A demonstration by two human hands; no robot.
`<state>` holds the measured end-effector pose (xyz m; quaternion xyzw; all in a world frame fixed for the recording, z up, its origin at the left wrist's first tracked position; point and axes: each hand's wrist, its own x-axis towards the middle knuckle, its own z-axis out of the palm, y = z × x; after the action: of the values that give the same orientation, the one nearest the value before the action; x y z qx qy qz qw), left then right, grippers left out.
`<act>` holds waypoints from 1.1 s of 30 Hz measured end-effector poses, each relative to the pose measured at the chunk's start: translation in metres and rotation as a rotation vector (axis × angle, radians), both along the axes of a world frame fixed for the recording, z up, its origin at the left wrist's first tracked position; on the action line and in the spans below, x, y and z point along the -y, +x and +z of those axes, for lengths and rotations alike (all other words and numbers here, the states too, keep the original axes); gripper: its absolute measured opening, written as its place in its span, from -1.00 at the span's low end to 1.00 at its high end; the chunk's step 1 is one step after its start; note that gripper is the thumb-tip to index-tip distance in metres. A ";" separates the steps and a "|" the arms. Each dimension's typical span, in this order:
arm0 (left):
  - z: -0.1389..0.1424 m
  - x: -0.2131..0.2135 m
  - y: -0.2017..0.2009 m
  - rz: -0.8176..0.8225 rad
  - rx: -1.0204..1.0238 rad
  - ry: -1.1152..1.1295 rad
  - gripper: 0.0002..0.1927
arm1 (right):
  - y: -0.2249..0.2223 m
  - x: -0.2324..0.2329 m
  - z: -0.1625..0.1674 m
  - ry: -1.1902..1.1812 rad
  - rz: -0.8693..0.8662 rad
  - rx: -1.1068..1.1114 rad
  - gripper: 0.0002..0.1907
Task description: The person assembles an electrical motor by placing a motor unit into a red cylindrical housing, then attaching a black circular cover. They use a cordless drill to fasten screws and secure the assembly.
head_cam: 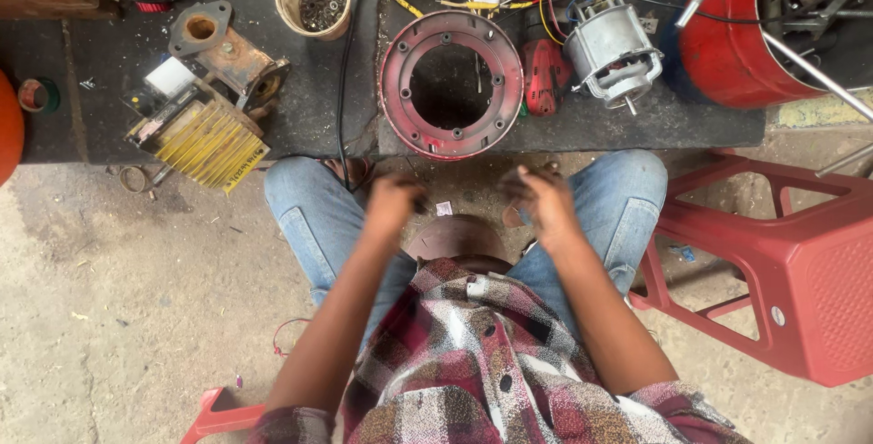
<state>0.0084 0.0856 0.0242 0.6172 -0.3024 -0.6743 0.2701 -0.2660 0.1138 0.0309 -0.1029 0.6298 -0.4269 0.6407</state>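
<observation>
your left hand [393,200] and right hand [538,199] blur above your knees, grip unclear; red flanged metal ring [451,85] lies ahead beside a grey ribbed motor [612,51].

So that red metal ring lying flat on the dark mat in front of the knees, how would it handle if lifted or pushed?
The red metal ring looks like thick cast metal, so it is probably stiff and heavy for its size. Lying flat on the dark mat, it would likely slide rather than roll or tip. Its worn, grimy paint may make it somewhat slippery. Neither blurred hand touches it.
</observation>
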 end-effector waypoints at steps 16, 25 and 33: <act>0.080 -0.061 -0.108 -0.441 -0.005 -0.628 -0.35 | -0.005 -0.023 -0.060 0.190 -0.077 0.512 -0.73; 0.087 -0.053 -0.081 -0.338 0.145 -0.474 -0.53 | 0.000 -0.017 -0.053 0.031 0.331 -0.215 -0.82; 0.080 -0.040 -0.036 -0.167 0.300 -0.506 -0.69 | -0.098 0.048 -0.020 -0.503 0.503 -1.471 -0.77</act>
<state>-0.0271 0.1260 0.1037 0.5963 -0.5468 -0.4986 0.3113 -0.3636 0.0661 0.0109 -0.6358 0.7326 -0.2225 0.0979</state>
